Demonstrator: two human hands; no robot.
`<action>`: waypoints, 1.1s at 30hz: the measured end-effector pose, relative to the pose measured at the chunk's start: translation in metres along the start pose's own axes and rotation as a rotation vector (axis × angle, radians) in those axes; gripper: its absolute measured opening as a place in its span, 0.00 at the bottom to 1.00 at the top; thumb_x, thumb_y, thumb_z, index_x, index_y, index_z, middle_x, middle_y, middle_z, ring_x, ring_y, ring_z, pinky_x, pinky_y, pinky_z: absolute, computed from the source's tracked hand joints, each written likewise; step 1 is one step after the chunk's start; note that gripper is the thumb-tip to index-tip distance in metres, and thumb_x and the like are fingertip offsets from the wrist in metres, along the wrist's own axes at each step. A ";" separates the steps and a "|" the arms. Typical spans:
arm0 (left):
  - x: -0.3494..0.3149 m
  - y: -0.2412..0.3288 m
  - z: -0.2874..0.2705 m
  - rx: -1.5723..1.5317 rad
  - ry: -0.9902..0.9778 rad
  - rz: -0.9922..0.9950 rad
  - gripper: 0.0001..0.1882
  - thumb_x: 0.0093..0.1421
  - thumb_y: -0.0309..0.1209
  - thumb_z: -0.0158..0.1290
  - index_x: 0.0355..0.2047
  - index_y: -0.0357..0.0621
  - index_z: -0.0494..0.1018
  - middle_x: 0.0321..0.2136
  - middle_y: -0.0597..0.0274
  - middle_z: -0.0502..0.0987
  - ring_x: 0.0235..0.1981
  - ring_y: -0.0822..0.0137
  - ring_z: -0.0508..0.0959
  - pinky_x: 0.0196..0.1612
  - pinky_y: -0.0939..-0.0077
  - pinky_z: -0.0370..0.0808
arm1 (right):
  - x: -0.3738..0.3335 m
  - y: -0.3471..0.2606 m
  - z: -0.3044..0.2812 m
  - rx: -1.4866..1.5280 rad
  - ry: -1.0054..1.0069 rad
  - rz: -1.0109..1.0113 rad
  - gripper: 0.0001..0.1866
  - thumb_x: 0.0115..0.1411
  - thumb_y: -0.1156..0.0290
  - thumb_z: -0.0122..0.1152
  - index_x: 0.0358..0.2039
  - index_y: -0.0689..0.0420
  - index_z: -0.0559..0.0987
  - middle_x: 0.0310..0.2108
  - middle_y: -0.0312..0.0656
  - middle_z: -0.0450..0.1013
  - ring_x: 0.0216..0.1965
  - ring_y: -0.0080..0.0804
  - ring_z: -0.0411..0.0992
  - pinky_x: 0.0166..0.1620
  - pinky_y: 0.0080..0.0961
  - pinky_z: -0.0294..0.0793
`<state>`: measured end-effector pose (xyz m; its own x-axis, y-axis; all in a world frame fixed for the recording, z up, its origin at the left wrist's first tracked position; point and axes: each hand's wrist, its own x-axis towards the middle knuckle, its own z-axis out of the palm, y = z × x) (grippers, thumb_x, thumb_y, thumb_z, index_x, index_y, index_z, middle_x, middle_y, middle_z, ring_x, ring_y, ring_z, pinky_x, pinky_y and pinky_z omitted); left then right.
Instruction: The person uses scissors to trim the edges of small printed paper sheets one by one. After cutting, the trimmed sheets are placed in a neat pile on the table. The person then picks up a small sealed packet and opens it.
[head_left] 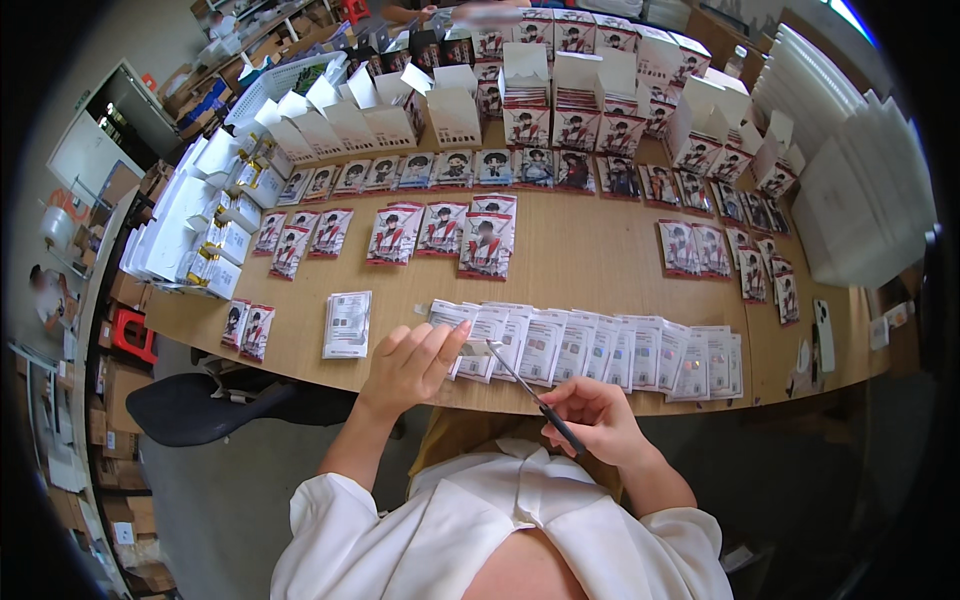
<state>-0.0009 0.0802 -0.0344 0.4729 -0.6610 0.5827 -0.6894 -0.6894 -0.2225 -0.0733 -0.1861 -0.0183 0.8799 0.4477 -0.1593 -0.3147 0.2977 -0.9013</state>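
My left hand (412, 362) is closed in a pinch on a small, pale, flat piece (478, 348), held above the left end of a row of packets. My right hand (598, 420) is wrapped round a slim pointed tool (528, 388) with a silver tip and a dark handle; whether it is tweezers I cannot tell. The tool's tip is at or very near the pale piece. Under and beyond both hands, several white packets (543, 345) lie overlapping, printed backs up. A separate white packet stack (347, 325) lies left of my left hand.
Red-and-white packets (487, 240) lie farther up the wooden table (590, 240). Open white boxes (455, 112) stand behind them. Clear plastic trays (855, 190) are stacked at the right, near a phone (824, 335). A dark chair (190, 410) stands at the table's left edge.
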 end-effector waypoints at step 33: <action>0.020 0.024 -0.040 -0.552 0.340 -0.362 0.34 0.35 0.31 0.63 0.46 0.36 0.67 0.40 0.55 0.72 0.34 0.60 0.72 0.34 0.69 0.66 | 0.007 -0.009 0.019 0.188 -0.162 -0.230 0.18 0.49 0.81 0.61 0.40 0.70 0.69 0.22 0.42 0.69 0.19 0.19 0.65 0.20 0.12 0.61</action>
<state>-0.0301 0.0626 0.0032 0.5889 -0.2308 0.7746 -0.7404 -0.5384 0.4025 -0.0708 -0.1695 -0.0034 0.8723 0.4742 0.1196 -0.1877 0.5505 -0.8135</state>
